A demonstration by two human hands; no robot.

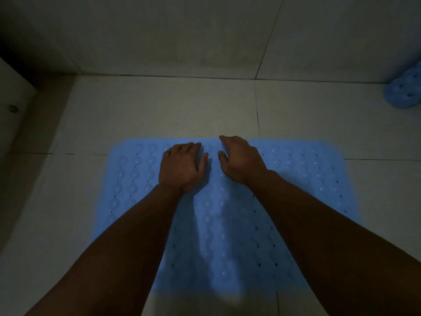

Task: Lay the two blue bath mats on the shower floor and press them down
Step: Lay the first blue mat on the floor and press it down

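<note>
A light blue bath mat [303, 190] with rows of small holes lies flat on the pale tiled shower floor [159, 110]. My left hand [182, 166] lies palm down on the mat near its far edge, fingers bent at the tips. Just right of it, my right hand [239, 160] presses on the same far edge with its fingers spread forward. Both forearms cross over the middle of the mat and hide part of it. A second blue mat [404, 90], rolled or bunched up, sits at the far right against the wall.
Pale tiled walls [182, 30] rise beyond the floor, meeting it along a dark grout line. A dark raised ledge [34, 133] runs down the left side. Bare floor tiles lie between the flat mat and the back wall. The light is dim.
</note>
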